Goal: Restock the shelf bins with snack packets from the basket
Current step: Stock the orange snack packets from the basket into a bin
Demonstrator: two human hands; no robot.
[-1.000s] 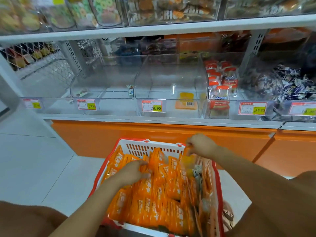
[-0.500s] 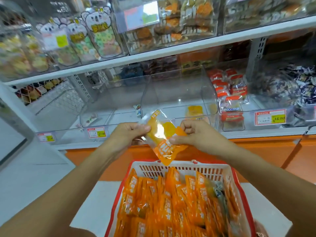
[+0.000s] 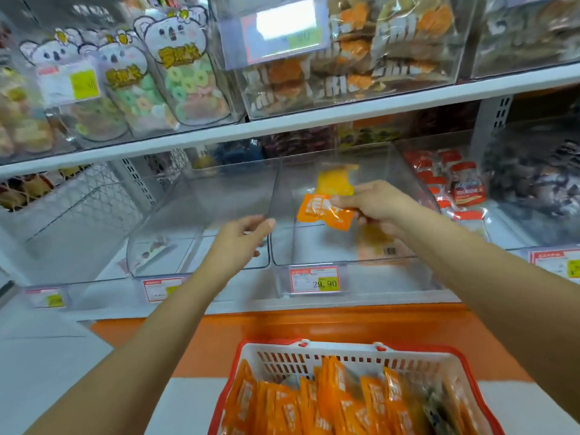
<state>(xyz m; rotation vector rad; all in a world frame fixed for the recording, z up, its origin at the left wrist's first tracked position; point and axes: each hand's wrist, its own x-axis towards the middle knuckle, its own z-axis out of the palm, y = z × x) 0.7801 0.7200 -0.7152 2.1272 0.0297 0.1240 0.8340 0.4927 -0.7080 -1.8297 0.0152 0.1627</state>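
Orange packet (image 3: 323, 211) pinched by one edge in right hand (image 3: 376, 204), held over the clear bin (image 3: 314, 268), likely to drop it in flat. Left hand (image 3: 241, 240) empty, fingers loose beside the bin's left wall, perhaps steadying. Basket (image 3: 314, 356) below holds more.

clear bin (image 3: 392, 277) mouth open | shelf board (image 3: 345, 117) close overhead | bin side walls flank entry
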